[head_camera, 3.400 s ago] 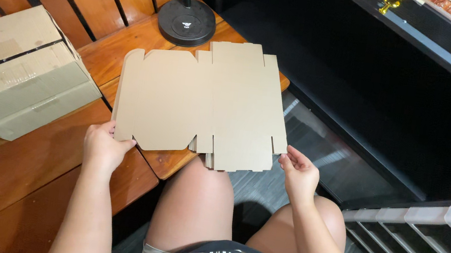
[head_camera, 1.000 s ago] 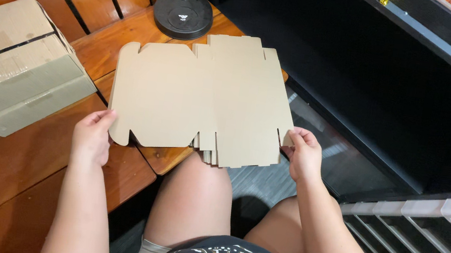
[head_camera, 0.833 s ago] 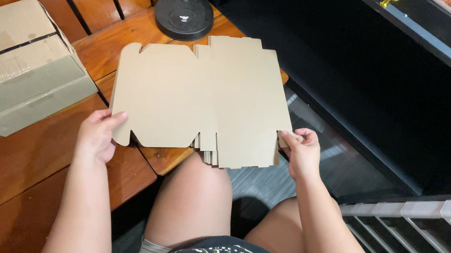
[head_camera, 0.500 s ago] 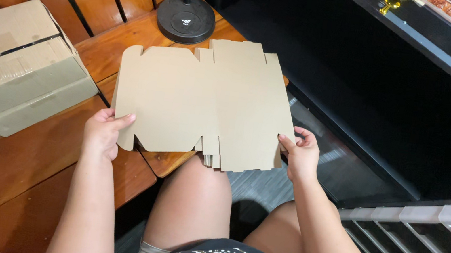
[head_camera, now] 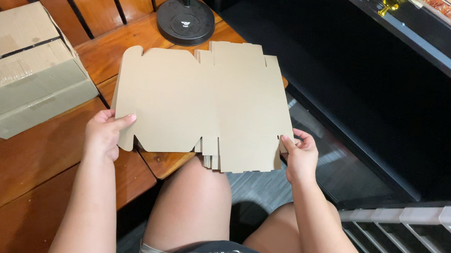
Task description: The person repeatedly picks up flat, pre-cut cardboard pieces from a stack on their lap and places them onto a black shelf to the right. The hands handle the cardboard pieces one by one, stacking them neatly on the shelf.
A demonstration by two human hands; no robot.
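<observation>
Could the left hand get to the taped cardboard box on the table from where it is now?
Probably yes. The left hand grips the left edge of the flat cardboard sheets, and the cardboard box lies just to its left on the wooden table, with only bare tabletop between. It would have to release the sheets first.

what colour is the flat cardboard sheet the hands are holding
Plain light tan-brown, unprinted: the flat die-cut cardboard sheet, seen best in the head view.

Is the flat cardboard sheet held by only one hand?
No, the left hand and right hand each hold an opposite edge of the flat cardboard sheet.
</observation>
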